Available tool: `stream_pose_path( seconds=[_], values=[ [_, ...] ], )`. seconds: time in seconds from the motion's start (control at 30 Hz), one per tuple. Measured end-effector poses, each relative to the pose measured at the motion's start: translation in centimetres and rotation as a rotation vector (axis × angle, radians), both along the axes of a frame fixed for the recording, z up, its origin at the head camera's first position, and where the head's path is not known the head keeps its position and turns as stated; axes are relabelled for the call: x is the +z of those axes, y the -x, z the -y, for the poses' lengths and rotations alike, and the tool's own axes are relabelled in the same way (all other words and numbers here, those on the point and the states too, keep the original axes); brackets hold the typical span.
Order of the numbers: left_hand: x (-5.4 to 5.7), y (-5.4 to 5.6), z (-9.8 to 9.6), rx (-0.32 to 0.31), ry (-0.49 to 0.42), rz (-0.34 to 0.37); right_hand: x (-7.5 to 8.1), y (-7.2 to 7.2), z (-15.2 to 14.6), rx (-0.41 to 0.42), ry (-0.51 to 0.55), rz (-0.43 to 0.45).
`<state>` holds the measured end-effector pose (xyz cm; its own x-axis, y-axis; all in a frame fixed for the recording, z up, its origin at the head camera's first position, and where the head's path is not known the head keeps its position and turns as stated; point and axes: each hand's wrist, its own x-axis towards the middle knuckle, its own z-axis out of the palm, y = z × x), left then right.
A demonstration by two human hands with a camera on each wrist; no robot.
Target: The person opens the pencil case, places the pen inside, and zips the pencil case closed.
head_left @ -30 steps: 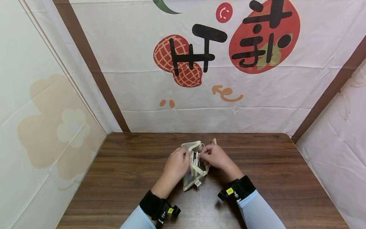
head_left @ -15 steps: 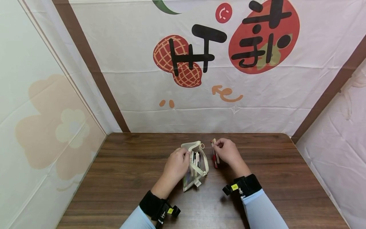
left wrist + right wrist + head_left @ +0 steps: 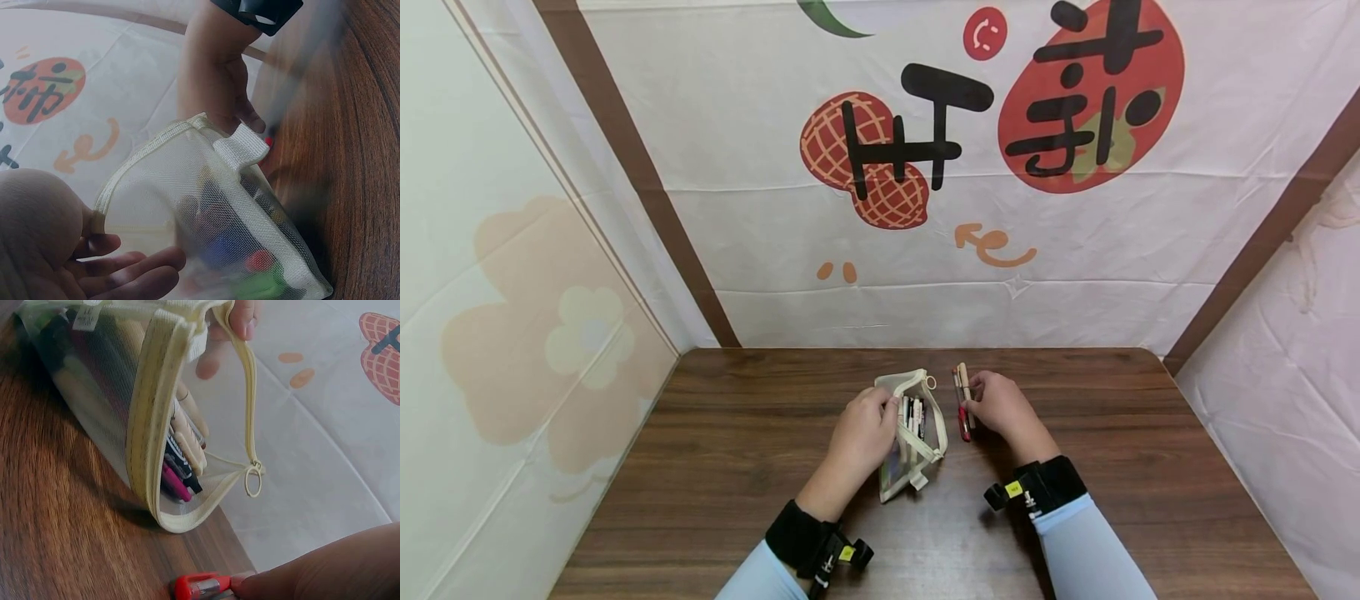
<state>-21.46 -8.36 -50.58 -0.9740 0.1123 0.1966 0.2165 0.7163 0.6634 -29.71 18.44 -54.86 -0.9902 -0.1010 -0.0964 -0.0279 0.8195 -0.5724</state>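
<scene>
A cream mesh pencil pouch (image 3: 891, 479) stands unzipped and tilted, several pens (image 3: 187, 447) inside. My left hand (image 3: 867, 425) pinches its zipper edge between thumb and fingers; the left wrist view shows the other fingers loosely bent along the mesh (image 3: 156, 169). To the right of the pouch, a red pen (image 3: 964, 427) and a beige pen (image 3: 963, 375) lie side by side on the table. My right hand (image 3: 1000, 408) is at the beige pen, thumb overlapping it in the head view. In the right wrist view, a fingertip is right by the red pen. I cannot tell whether the right fingers pinch anything.
The brown wooden table (image 3: 737, 467) ends at a printed white cloth backdrop (image 3: 760, 242), close behind the pouch and pens. Pale cloth also hangs along the left and right sides. A ring pull (image 3: 252, 481) hangs from the pouch zipper.
My right hand has left the pouch's mouth and moved right to the two pens on the table, then lowered slightly, thumb and finger spreading apart. My left hand keeps its hold on the pouch.
</scene>
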Motion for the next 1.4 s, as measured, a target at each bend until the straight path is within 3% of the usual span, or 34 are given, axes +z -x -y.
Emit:
stream_pose_path(
  seconds=[0.13,0.2,0.43,0.73,0.9,1.1,1.3,1.4],
  values=[
    [0.0,0.0,0.0,-0.001,0.001,-0.003,0.0,0.1,-0.4,0.016,0.001,0.03],
    [0.1,0.0,0.0,-0.001,0.001,-0.003,1.5,-0.8,-0.1,0.005,0.0,0.062],
    [0.1,0.0,0.0,0.0,0.007,-0.006,1.8,-1.2,-0.3,-0.025,-0.086,0.105],
    [0.0,0.1,-0.1,0.0,0.009,-0.006,1.3,-1.1,-0.1,-0.05,-0.181,0.035],
    [-0.1,0.1,-0.1,0.005,0.014,-0.004,1.5,-1.1,-0.3,-0.037,-0.188,0.042],
    [-0.1,0.2,-0.1,0.005,0.012,0.006,2.4,-1.2,-0.6,-0.029,-0.069,0.092],
    [-0.2,0.2,-0.1,0.002,0.007,-0.005,3.1,-0.9,-0.8,-0.047,0.135,0.054],
    [-0.2,0.2,-0.1,-0.001,0.005,-0.01,3.4,-1.0,-0.8,-0.022,0.253,0.076]
  ],
)
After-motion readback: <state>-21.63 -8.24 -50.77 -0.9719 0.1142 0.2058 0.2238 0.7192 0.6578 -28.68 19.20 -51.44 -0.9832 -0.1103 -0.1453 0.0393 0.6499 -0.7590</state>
